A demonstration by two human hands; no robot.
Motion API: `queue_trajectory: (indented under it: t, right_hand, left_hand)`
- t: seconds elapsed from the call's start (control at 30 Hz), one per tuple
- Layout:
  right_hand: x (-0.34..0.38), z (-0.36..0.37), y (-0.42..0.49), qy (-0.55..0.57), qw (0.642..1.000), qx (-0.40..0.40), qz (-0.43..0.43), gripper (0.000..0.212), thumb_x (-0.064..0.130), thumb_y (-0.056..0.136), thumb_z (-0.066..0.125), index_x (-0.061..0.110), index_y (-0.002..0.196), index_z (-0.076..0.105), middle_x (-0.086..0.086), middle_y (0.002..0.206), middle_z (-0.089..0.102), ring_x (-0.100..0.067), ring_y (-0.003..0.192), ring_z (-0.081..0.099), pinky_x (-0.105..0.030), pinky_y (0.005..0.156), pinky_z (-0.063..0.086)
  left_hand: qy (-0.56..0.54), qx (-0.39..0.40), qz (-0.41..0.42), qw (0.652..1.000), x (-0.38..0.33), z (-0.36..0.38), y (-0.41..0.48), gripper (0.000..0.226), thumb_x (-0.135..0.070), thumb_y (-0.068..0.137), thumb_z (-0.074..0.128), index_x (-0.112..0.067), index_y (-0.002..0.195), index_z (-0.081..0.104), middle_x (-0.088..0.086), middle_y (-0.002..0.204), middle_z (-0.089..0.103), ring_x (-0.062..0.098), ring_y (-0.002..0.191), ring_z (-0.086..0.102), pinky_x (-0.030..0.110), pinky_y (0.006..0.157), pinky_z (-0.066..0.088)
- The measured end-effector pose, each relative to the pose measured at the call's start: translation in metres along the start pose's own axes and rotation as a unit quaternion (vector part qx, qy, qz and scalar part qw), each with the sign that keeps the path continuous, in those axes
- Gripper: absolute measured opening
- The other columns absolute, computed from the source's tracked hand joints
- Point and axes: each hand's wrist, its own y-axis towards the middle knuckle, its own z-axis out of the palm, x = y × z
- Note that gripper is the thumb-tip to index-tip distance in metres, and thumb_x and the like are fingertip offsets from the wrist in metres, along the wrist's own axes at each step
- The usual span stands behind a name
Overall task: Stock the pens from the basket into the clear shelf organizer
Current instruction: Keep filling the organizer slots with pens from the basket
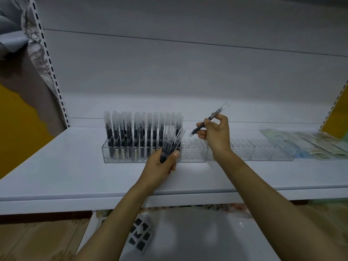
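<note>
Clear organizer [194,153] on shelf [56,166]: left section held upright pens [135,132]; middle and right sections stood empty, so judged well under half done. Left hand [162,162] gripped a bundle of pens [172,140], fingers curled, before the filled section. Right hand [214,132] pinched one pen [212,115], tilted, above empty holes.

The left hand [162,163] grips a bundle of black pens [172,141] with clear caps, held tilted just in front of the clear organizer [120,157] that stands on the white shelf [56,166]. The right hand [214,132] pinches a single pen [208,119] slantwise above the organizer's empty holes [194,147]. The organizer's left part is packed with upright pens [135,129]. Further right on the shelf lie flat pale packets [320,142]. Below the shelf edge a black-and-white cube [140,234] shows, blurred
</note>
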Motion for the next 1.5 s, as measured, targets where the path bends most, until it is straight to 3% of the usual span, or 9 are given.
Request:
queue_trajectory:
  t: [0.13, 0.23, 0.5, 0.77, 1.0, 1.2, 1.5]
  right_hand:
    - [-0.016, 0.012, 0.012, -0.107, 0.993, 0.013, -0.042, 0.023, 0.012, 0.101, 0.044, 0.015, 0.123, 0.038, -0.008, 0.093, 0.069, -0.01, 0.072, 0.067, -0.028, 0.073, 0.055]
    - [-0.033, 0.02, 0.013, -0.156, 0.985, 0.026, -0.071, 0.025, 0.016, 0.1, 0.047, 0.016, 0.123, 0.04, -0.004, 0.092, 0.071, -0.016, 0.079, 0.069, -0.04, 0.079, 0.056]
    - [-0.05, 0.021, 0.006, -0.361, 0.914, 0.069, -0.172, 0.033, 0.033, 0.096, 0.054, 0.022, 0.126, 0.046, 0.01, 0.092, 0.069, -0.009, 0.08, 0.06, -0.026, 0.065, 0.039]
    - [-0.051, 0.015, 0.004, -0.384, 0.897, 0.102, -0.192, 0.026, 0.028, 0.094, 0.059, 0.021, 0.119, 0.055, 0.008, 0.097, 0.07, -0.012, 0.09, 0.064, -0.025, 0.067, 0.04]
    - [-0.049, 0.014, 0.005, -0.385, 0.9, 0.119, -0.166, 0.032, 0.029, 0.092, 0.059, 0.023, 0.122, 0.053, 0.01, 0.101, 0.068, -0.007, 0.094, 0.061, -0.024, 0.071, 0.038]
    - [-0.052, 0.015, 0.007, -0.385, 0.904, 0.097, -0.157, 0.024, 0.029, 0.095, 0.053, 0.023, 0.118, 0.056, 0.011, 0.102, 0.07, -0.01, 0.097, 0.062, -0.024, 0.075, 0.04]
    - [-0.055, 0.015, 0.008, -0.385, 0.901, 0.086, -0.181, 0.015, 0.033, 0.092, 0.059, 0.021, 0.101, 0.055, 0.016, 0.089, 0.061, -0.002, 0.083, 0.057, -0.023, 0.067, 0.038]
  left_hand:
    - [-0.001, -0.01, -0.008, 1.0, 0.003, -0.002, 0.001, 0.033, -0.037, 0.094, 0.052, -0.012, 0.072, 0.051, -0.007, 0.054, 0.051, 0.006, 0.05, 0.044, 0.017, 0.05, 0.038]
    - [-0.003, -0.016, -0.005, 1.0, 0.004, -0.001, 0.003, 0.032, -0.037, 0.094, 0.052, -0.014, 0.072, 0.051, -0.008, 0.053, 0.051, 0.006, 0.05, 0.043, 0.017, 0.05, 0.038]
    - [-0.008, -0.013, 0.004, 1.0, 0.005, -0.001, 0.005, 0.029, -0.034, 0.096, 0.05, -0.016, 0.072, 0.051, -0.009, 0.05, 0.048, 0.005, 0.047, 0.042, 0.015, 0.048, 0.037]
    - [-0.01, -0.025, 0.003, 1.0, 0.004, -0.001, 0.003, 0.03, -0.034, 0.095, 0.05, -0.014, 0.073, 0.051, -0.008, 0.049, 0.048, 0.003, 0.045, 0.042, 0.014, 0.046, 0.036]
    - [-0.002, -0.027, 0.004, 1.0, 0.002, -0.001, 0.002, 0.035, -0.035, 0.095, 0.05, -0.013, 0.068, 0.049, -0.008, 0.048, 0.047, 0.004, 0.045, 0.041, 0.015, 0.047, 0.036]
    - [-0.011, -0.033, -0.002, 0.999, 0.003, -0.001, 0.003, 0.038, -0.037, 0.094, 0.051, -0.002, 0.079, 0.056, -0.007, 0.048, 0.047, 0.005, 0.045, 0.041, 0.016, 0.048, 0.036]
    - [-0.009, -0.027, 0.006, 1.0, 0.001, -0.001, 0.002, 0.036, -0.033, 0.096, 0.049, -0.013, 0.066, 0.047, -0.008, 0.045, 0.045, 0.003, 0.042, 0.038, 0.014, 0.045, 0.033]
